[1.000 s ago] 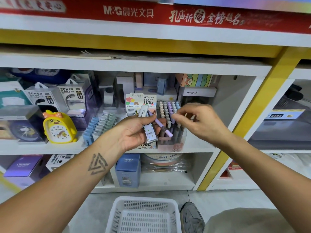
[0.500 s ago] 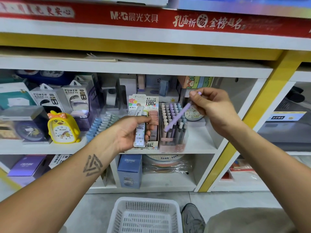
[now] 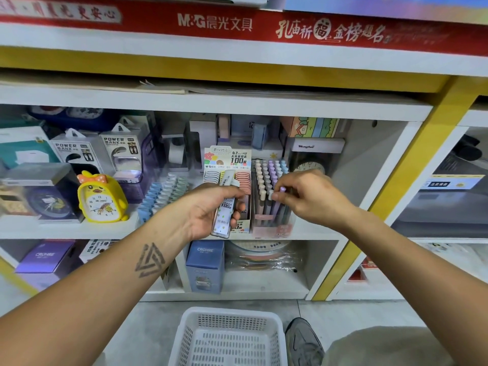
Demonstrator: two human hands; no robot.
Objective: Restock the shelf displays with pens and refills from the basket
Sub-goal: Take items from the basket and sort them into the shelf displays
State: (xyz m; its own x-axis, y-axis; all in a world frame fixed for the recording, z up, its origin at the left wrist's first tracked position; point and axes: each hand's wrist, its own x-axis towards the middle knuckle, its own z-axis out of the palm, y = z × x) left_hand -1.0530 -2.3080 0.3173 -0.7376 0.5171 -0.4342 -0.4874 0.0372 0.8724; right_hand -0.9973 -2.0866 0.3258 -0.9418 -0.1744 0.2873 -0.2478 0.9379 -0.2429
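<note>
Upright, purple pen, tip down, pinched

White shelf carries pen display, refill box (yellow clock leftward).

Bright, even light fills the scene, seemingly from overhead. The shelf boards throw soft shade over the back of each compartment, where the rear boxes turn dim and hazy. The red banner along the top is smeared, its left-hand lettering hardest to read. Wide-angle bowing curves the shelf edges and tilts the yellow post at the right. Clear plastic packaging in the lower compartment shows small glints. The middle is sharp: print on the lead refill display reads cleanly.
</note>
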